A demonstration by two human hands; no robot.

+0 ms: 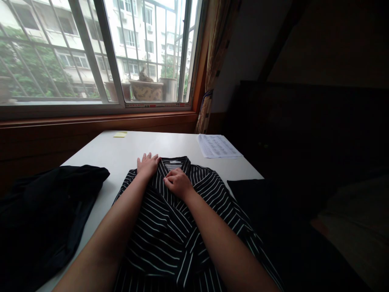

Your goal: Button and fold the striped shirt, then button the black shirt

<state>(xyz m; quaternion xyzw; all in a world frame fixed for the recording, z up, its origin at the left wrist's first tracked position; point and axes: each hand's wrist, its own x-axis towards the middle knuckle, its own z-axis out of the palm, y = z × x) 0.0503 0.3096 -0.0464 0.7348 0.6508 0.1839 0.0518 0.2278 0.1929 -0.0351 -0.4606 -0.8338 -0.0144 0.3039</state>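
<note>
A black shirt with white stripes (154, 231) lies front up on the white table, its collar at the far end. Across the shirt's left shoulder, beside the collar, rests my left hand (148, 165), flat with the fingers spread. My right hand (178, 183) is closed in a pinch on the shirt's front edge, just below the neck opening. A pale label shows inside the collar. The sleeve on the right is folded down along the shirt's side. My forearms cover parts of the front.
Dark folded clothing (69, 194) lies on the table's left side, and another dark cloth (252, 198) is at the right. Printed sheets (219, 146) rest at the back right corner. A yellow sticky note (120, 134) is near the back edge of the table (146, 142).
</note>
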